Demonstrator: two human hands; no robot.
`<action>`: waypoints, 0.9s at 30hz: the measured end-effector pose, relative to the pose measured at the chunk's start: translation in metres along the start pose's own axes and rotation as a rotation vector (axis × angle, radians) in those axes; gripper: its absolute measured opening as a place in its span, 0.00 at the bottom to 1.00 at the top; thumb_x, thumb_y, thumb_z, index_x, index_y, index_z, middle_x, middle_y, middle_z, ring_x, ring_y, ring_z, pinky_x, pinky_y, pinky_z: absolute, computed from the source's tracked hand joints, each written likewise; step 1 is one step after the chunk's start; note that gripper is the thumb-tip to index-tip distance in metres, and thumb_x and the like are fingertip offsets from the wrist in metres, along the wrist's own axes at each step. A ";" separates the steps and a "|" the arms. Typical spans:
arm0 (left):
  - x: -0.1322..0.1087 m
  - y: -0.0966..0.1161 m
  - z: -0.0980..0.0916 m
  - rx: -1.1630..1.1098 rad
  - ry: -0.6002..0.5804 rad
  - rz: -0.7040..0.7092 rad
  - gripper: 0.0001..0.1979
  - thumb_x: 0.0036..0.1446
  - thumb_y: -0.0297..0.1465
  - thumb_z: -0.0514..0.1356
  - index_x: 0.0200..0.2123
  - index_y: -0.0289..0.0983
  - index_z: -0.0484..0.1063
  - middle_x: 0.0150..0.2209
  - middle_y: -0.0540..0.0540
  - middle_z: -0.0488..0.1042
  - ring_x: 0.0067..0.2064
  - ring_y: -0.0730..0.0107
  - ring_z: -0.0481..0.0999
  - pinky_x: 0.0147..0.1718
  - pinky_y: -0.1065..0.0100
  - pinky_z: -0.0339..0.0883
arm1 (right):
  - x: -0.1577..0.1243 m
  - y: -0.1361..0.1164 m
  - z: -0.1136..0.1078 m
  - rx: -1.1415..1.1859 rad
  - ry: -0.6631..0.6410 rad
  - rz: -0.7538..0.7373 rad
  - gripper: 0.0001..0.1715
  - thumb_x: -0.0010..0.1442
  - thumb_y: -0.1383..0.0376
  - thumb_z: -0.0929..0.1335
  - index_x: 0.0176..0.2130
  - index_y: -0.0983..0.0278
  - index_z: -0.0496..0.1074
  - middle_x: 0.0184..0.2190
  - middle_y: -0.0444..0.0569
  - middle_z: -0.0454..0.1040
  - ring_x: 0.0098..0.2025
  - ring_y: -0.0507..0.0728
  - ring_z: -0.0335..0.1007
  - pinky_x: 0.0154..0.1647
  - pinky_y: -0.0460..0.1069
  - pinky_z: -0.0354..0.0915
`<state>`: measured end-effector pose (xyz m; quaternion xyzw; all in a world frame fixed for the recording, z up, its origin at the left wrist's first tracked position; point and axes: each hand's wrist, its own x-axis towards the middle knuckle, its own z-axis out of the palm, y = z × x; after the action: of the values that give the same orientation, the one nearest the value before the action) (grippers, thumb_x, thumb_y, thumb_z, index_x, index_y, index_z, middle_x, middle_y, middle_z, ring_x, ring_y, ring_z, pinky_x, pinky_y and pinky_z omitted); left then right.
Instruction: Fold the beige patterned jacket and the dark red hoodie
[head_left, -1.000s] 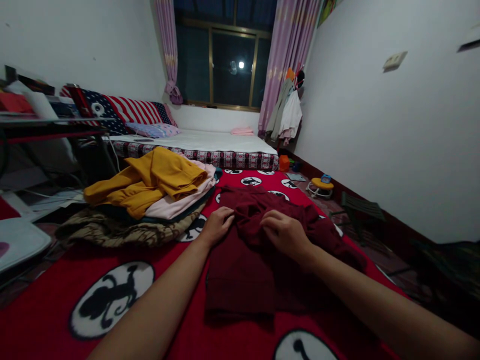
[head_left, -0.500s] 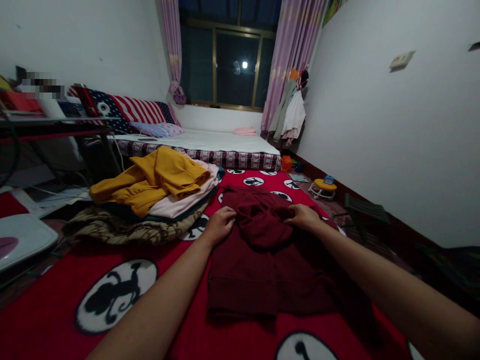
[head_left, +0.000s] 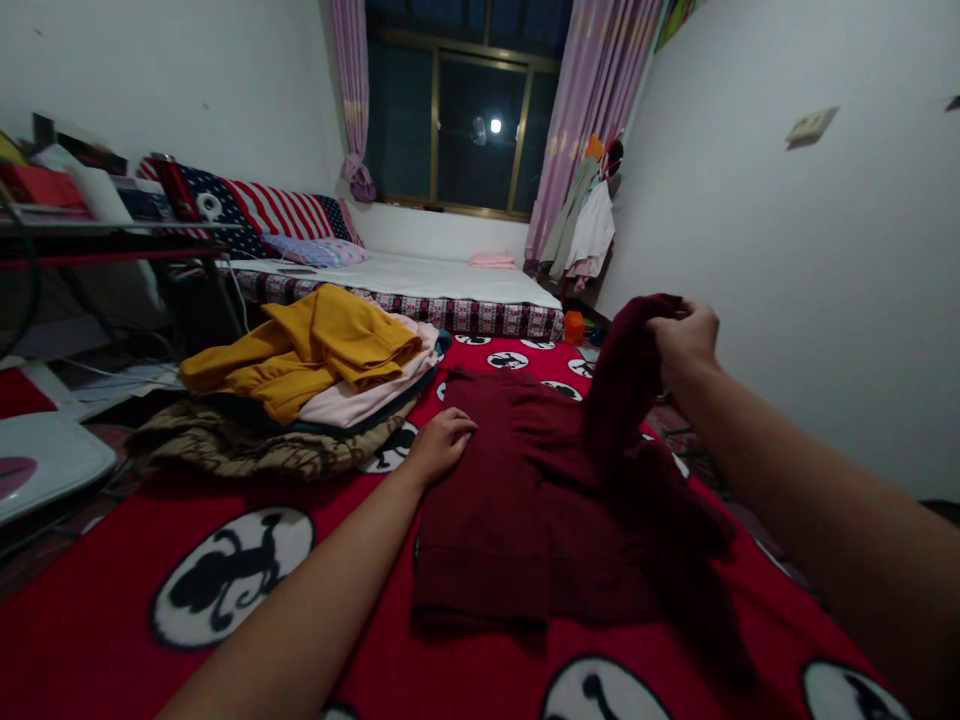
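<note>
A dark red sweatshirt (head_left: 495, 500) lies on the red blanket (head_left: 360, 560), its hem toward me. My left hand (head_left: 442, 445) rests at the garment's left edge, with curled fingers pinching the cloth there. Raised on the right, my right hand (head_left: 686, 340) is closed on a bunched part of the same sweatshirt. That part hangs down from the fingers in a loose fold; I cannot tell whether it is hood or sleeve. More of the cloth lies rumpled below it on the right side.
Left of the sweatshirt is a pile of clothes with yellow trousers (head_left: 330, 340) on top. A bed (head_left: 420, 270) stands under the window. Cluttered table (head_left: 112, 235) at left; clothes hang on a rack (head_left: 589, 230) by the curtain.
My right hand has lifted a bunched part of the sweatshirt up and to the right, off its middle. The front now lies flatter. My left hand has stayed at the left edge.
</note>
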<state>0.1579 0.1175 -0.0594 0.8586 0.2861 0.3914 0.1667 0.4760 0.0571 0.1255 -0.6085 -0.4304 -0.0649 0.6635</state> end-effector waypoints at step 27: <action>0.014 0.028 -0.019 -0.234 -0.176 -0.406 0.25 0.55 0.49 0.56 0.36 0.34 0.80 0.33 0.44 0.81 0.36 0.64 0.78 0.36 0.70 0.67 | -0.261 -0.008 0.034 0.197 -1.114 -0.460 0.11 0.63 0.69 0.64 0.40 0.61 0.75 0.34 0.47 0.74 0.36 0.52 0.71 0.37 0.46 0.65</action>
<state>0.1607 0.1059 -0.0252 0.7893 0.3895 0.3040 0.3646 0.2923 -0.0297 -0.0414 -0.3781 -0.8371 0.1616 0.3607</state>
